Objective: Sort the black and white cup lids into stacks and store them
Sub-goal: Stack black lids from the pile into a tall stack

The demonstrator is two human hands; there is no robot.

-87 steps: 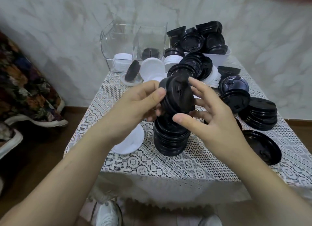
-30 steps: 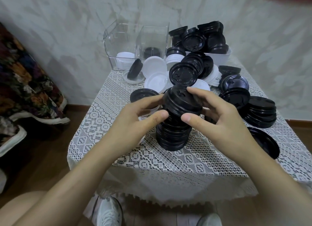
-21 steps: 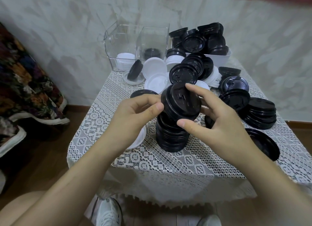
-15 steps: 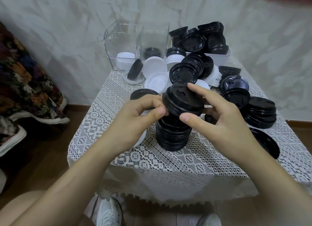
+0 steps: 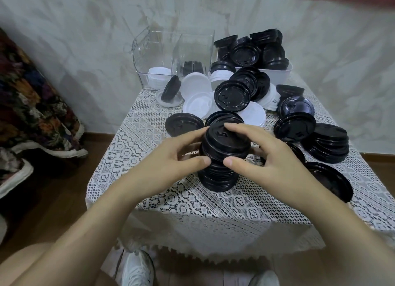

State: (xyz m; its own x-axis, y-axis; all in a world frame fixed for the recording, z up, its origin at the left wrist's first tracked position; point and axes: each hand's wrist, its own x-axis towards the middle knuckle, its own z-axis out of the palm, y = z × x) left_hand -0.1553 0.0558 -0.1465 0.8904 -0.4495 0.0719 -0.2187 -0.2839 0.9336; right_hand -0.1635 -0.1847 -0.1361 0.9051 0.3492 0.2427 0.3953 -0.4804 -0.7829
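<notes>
Black lid stack (image 5: 218, 178) in mid frame
The left grip (image 5: 171, 157) and right grip (image 5: 271, 155) both pinch its top lids (image 5: 226, 140) above the counter (image 5: 171, 200).

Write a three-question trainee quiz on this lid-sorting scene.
1. True or false: the left hand and the right hand both grip the top of the black lid stack.
2. In the clear container, the left compartment's lids are: A) black B) white C) red.
3. Fill in: the white tub at the back is heaped with ____ lids.
Key: 1 true; 2 B; 3 black.
</notes>
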